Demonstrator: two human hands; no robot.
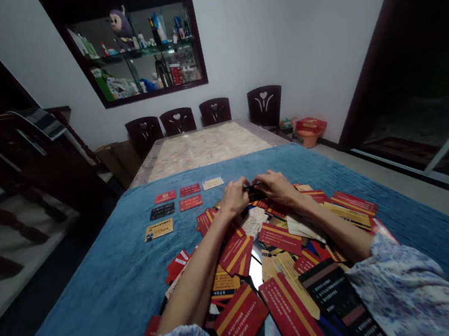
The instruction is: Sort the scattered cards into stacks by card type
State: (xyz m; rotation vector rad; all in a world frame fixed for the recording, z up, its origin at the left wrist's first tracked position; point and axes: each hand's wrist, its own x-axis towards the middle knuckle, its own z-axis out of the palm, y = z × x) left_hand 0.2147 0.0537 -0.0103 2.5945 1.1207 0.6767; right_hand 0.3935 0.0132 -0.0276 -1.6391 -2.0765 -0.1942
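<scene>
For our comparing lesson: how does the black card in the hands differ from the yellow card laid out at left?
The black card is held between left hand and right hand; the yellow card lies flat on the blue cloth. The black card is partly hidden; the yellow card is in full view. Both are cards.

We see: tablecloth [99,290], matt, napped cloth | cards [280,238], smooth, paper or plastic unclear | tabletop [204,147], smooth, stone-like | chairs [257,109], wood-like

Blk card [257,193], yel-striped red cards [291,317], blu cloth [88,303]
</scene>
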